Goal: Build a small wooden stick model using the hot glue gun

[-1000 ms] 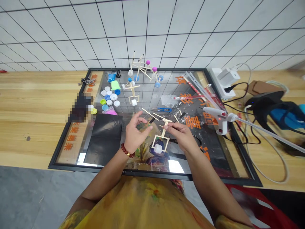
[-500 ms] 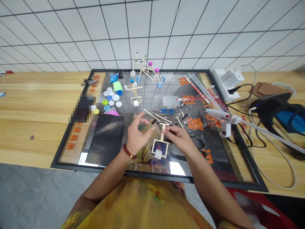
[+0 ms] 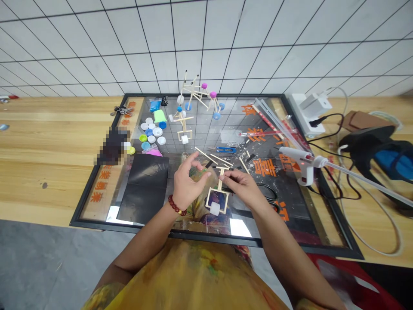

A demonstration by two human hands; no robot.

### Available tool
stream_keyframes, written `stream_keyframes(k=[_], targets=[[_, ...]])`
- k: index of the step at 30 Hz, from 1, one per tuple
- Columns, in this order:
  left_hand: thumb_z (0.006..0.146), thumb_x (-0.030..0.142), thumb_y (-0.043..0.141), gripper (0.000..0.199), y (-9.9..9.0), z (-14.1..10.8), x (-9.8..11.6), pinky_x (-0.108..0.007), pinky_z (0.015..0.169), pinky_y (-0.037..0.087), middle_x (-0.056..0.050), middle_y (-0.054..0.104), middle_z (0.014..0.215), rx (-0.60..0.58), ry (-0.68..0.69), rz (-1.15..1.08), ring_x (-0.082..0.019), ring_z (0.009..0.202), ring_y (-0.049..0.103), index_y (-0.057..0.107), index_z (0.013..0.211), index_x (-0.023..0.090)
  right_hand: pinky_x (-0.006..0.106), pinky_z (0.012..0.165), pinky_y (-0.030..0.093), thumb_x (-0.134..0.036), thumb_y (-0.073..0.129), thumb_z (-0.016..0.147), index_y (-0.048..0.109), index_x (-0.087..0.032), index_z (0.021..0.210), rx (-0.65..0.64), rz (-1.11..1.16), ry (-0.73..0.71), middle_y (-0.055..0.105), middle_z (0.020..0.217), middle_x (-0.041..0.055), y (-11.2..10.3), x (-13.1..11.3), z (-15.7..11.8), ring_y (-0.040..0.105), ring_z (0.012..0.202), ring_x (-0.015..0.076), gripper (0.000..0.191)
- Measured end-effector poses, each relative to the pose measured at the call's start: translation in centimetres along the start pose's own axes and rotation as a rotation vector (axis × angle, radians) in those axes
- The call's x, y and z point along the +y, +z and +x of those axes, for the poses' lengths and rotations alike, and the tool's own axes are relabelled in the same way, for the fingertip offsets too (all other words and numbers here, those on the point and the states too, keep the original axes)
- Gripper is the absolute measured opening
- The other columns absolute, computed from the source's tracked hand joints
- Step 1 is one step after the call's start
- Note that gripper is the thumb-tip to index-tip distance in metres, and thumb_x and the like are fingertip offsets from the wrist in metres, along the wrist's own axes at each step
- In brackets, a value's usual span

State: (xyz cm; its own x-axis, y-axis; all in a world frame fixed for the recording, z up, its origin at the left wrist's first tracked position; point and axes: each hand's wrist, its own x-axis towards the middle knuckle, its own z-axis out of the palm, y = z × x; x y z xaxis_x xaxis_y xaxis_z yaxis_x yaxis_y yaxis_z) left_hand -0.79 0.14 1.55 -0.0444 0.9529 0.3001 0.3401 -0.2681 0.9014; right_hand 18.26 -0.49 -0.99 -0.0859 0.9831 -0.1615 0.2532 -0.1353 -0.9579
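Note:
Between thumb and fingers, my right hand (image 3: 241,186) pinches the narrow neck of a small wooden stick frame (image 3: 208,197). This frame has a square loop at its near end with a white block (image 3: 214,209) on it, and a short crossbar at its far end. My left hand (image 3: 190,178), wearing a beaded bracelet, is open beside the frame with thumb and fingers apart, holding nothing. Loose wooden sticks (image 3: 222,161) lie just beyond my hands. A pair of blue thread snips (image 3: 226,150) rests behind them.
Stick models (image 3: 193,97) with coloured pieces stand at the back. Bottle caps (image 3: 157,131) and a black sheet (image 3: 143,187) lie to the left. To the right are a white glue gun (image 3: 305,163), clear tubes (image 3: 274,120), black-handled scissors (image 3: 269,191) and a power strip (image 3: 305,114) with cables.
Almost nothing differs; the whole view has shifted very slightly. My right hand keeps its pinch on the stick frame, and my left hand stays open beside it.

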Motion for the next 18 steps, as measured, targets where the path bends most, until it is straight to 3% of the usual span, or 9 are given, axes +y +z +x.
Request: stream_keyframes(k=[8,10,14,16,18], targets=[[0.079,0.023,0.069,0.046,0.03,-0.14,-0.32,-0.046,0.106,0.043,0.001,0.073,0.080,-0.009,-0.110,-0.078,-0.022,0.100,0.068,0.061,0.125,0.025,0.027,0.060,0.036,-0.050,0.066,0.079,0.066,-0.018,0.068,-0.003,-0.042,-0.019,0.052,0.068,0.0005,-0.02,-0.14,0.03,0.046,0.065,0.0136,0.034],[0.084,0.024,0.064,0.048,-0.07,-0.19,-0.37,-0.046,0.107,0.042,-0.001,0.076,0.089,-0.045,-0.133,-0.144,-0.022,0.105,0.068,0.058,0.131,0.025,0.028,0.061,0.036,-0.050,0.066,0.079,0.065,-0.018,0.068,-0.005,-0.045,-0.014,0.052,0.068,0.0002,-0.02,-0.15,0.05,0.046,0.065,0.0137,0.034],[0.092,0.024,0.054,0.060,-0.22,-0.26,-0.53,-0.045,0.116,0.033,-0.004,0.072,0.120,-0.137,-0.108,-0.270,-0.019,0.120,0.062,0.035,0.148,0.026,0.029,0.063,0.036,-0.050,0.065,0.079,0.065,-0.018,0.068,-0.012,-0.040,-0.010,0.052,0.069,0.0003,0.01,-0.10,0.07,0.046,0.066,0.0139,0.034],[0.092,0.025,0.054,0.064,-0.20,-0.23,-0.61,-0.046,0.117,0.031,-0.005,0.071,0.120,-0.137,-0.112,-0.285,-0.018,0.120,0.061,0.029,0.151,0.025,0.029,0.063,0.036,-0.050,0.066,0.079,0.065,-0.018,0.069,-0.016,-0.033,-0.009,0.052,0.069,0.0004,0.02,-0.12,0.07,0.046,0.066,0.0139,0.034],[0.090,0.026,0.058,0.061,-0.13,-0.13,-0.60,-0.047,0.116,0.032,-0.004,0.074,0.113,-0.110,-0.129,-0.273,-0.018,0.117,0.063,0.037,0.147,0.024,0.029,0.063,0.036,-0.050,0.066,0.079,0.065,-0.018,0.069,-0.015,-0.031,-0.012,0.052,0.069,0.0001,0.00,-0.17,0.06,0.046,0.066,0.0138,0.034]])
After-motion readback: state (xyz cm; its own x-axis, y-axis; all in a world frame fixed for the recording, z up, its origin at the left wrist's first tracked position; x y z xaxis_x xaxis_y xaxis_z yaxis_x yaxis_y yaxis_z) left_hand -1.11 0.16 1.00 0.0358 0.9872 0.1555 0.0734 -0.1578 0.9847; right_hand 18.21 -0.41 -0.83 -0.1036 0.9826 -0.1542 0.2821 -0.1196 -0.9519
